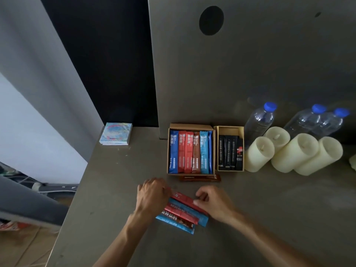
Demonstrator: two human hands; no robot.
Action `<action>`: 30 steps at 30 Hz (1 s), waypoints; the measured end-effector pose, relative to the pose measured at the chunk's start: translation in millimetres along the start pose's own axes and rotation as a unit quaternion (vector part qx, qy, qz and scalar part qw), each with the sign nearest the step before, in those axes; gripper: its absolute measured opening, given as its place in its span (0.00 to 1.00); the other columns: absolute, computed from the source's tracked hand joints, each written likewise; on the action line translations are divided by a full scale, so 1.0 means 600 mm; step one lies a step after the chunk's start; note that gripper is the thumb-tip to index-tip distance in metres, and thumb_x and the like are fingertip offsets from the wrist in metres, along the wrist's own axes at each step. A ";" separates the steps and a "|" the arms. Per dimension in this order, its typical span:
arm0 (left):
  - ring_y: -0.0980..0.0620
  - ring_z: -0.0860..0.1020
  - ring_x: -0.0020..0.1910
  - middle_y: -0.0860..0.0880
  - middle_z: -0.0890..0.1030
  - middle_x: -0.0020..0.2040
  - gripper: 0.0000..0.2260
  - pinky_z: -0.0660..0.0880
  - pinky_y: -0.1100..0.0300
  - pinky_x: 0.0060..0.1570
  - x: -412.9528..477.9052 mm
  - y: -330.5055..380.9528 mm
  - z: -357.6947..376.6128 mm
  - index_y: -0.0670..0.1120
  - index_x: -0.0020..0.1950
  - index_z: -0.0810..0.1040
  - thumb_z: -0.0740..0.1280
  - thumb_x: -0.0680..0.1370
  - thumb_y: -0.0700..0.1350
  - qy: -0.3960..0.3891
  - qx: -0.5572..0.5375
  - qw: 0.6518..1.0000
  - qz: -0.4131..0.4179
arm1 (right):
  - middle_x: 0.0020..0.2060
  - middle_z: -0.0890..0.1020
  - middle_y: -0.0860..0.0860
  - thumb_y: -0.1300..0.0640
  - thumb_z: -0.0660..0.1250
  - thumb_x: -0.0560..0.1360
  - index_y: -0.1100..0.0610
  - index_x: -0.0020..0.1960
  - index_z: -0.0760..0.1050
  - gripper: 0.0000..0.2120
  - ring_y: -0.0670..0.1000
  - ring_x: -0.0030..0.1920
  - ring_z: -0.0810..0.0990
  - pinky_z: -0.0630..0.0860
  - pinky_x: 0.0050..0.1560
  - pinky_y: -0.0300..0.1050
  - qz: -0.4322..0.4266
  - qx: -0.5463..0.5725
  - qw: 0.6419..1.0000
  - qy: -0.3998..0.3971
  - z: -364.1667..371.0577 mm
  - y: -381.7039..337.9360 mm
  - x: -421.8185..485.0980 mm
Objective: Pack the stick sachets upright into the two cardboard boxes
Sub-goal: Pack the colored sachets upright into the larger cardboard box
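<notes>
Here, low in the middle of the frame, a pile of loose sachets in red and blue lies flat and slanted on the grey table. The left hand covers the pile's left end with its fingers bent down over it; whether they actually grip cannot be told. The right hand pinches the right end of the top red sachet between thumb and fingertips.

Just above the hands, at frame centre, the larger cardboard box is filled wall to wall with upright blue, red and brown sticks. The smaller cardboard box touches its right wall and holds black sticks, with open room at its upper end. A brown sachet lies flat against the near edge of the larger box, between it and the hands.

Right of the boxes, four cream candles stand crowded together, the nearest just beside the smaller box, with three blue-capped bottles behind them. A grey panel rises behind the boxes. A small colourful pack sits near the table's far left corner, well apart. The table's left edge runs diagonally down to the lower left; bare tabletop lies between it and the left hand, and more to the right of the right hand.
</notes>
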State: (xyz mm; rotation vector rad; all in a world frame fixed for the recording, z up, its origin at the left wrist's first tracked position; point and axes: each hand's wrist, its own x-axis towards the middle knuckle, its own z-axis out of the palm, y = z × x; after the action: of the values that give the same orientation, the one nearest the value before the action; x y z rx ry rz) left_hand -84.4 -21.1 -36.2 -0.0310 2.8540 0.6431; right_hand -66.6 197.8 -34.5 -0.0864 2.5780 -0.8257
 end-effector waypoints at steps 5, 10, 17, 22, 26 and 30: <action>0.50 0.81 0.52 0.55 0.83 0.49 0.06 0.74 0.52 0.58 -0.001 0.024 0.002 0.53 0.47 0.80 0.64 0.76 0.46 -0.027 -0.049 0.998 -0.034 | 0.46 0.79 0.41 0.50 0.71 0.78 0.43 0.48 0.77 0.03 0.39 0.43 0.78 0.72 0.40 0.33 0.008 -0.022 1.000 -0.016 0.015 0.001 0.001; 0.55 0.82 0.42 0.56 0.82 0.42 0.08 0.79 0.63 0.41 -0.013 0.030 -0.005 0.54 0.41 0.77 0.66 0.77 0.42 -0.018 -0.175 0.984 -0.037 | 0.49 0.79 0.43 0.52 0.69 0.79 0.46 0.46 0.73 0.06 0.40 0.46 0.78 0.72 0.42 0.33 0.013 0.014 0.999 -0.030 0.002 0.011 -0.011; 0.58 0.83 0.42 0.52 0.85 0.42 0.03 0.77 0.67 0.41 -0.013 0.081 -0.058 0.49 0.47 0.81 0.73 0.76 0.42 0.043 -0.453 0.890 -0.041 | 0.45 0.84 0.43 0.48 0.72 0.77 0.45 0.48 0.80 0.03 0.40 0.46 0.82 0.77 0.47 0.36 -0.025 0.111 0.993 -0.011 -0.054 0.004 -0.025; 0.52 0.84 0.46 0.49 0.86 0.45 0.04 0.79 0.58 0.51 -0.031 0.112 -0.056 0.46 0.50 0.83 0.71 0.77 0.44 -0.063 -0.467 0.882 0.002 | 0.40 0.86 0.46 0.49 0.75 0.75 0.53 0.46 0.84 0.07 0.43 0.41 0.84 0.78 0.42 0.36 -0.049 0.214 0.972 0.082 -0.066 -0.024 -0.033; 0.53 0.84 0.42 0.51 0.85 0.40 0.05 0.80 0.58 0.47 -0.027 0.121 -0.054 0.46 0.43 0.83 0.70 0.78 0.44 -0.033 -0.420 0.907 0.012 | 0.43 0.87 0.48 0.51 0.76 0.74 0.54 0.49 0.85 0.08 0.46 0.44 0.85 0.82 0.49 0.46 -0.047 0.262 0.960 0.086 -0.066 -0.028 -0.032; 0.57 0.84 0.41 0.52 0.86 0.41 0.05 0.79 0.62 0.44 -0.021 0.116 -0.057 0.46 0.42 0.83 0.70 0.77 0.44 -0.024 -0.393 0.919 0.025 | 0.43 0.87 0.47 0.50 0.75 0.75 0.53 0.48 0.85 0.07 0.47 0.45 0.85 0.81 0.50 0.45 -0.037 0.257 0.964 0.057 -0.067 -0.029 -0.029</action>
State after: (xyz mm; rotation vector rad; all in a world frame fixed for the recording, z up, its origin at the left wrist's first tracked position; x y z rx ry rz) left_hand -83.7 26.7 25.9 -0.0655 2.3560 1.7165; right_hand -68.7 208.5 11.1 0.0212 2.3843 -1.5391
